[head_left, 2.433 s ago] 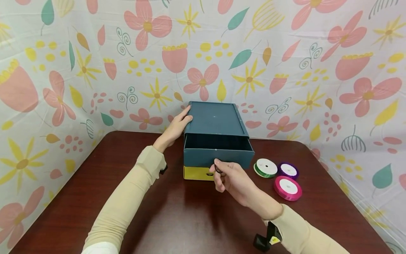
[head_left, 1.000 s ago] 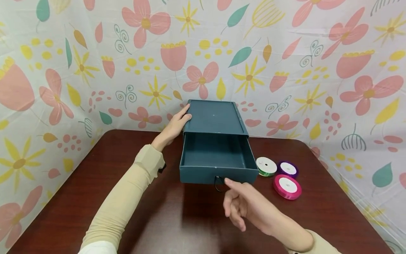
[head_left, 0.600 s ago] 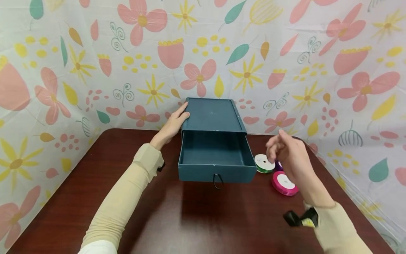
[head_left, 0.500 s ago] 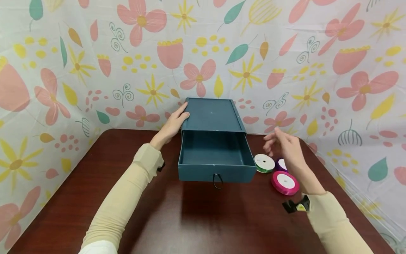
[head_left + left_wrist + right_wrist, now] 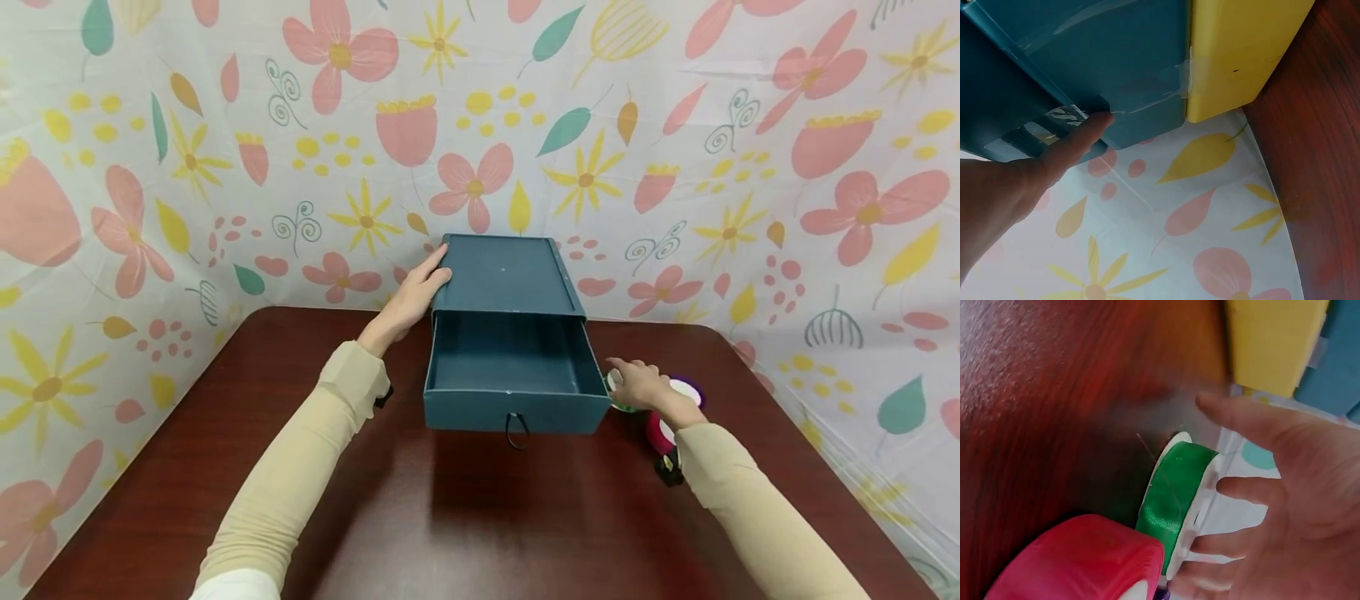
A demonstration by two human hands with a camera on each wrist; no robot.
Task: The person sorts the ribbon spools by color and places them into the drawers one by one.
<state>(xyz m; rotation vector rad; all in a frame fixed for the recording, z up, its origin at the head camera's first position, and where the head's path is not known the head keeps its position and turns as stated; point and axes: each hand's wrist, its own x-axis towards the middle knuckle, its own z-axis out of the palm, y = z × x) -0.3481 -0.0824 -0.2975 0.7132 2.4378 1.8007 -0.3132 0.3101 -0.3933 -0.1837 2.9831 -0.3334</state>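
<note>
green spool (image 5: 1174,495) part-hidden, pink spool (image 5: 1075,564) cropped

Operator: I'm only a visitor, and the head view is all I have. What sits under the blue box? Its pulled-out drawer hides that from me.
Observer: A yellow box. The left wrist view shows it between the blue box and the table.
Operator: Thanks! And the green spool off to the right: has the right grip got it pinched yet? From here I mostly see the back of it.
Observer: No. In the right wrist view the thumb stands clear of the spool, with a gap between them.
</note>
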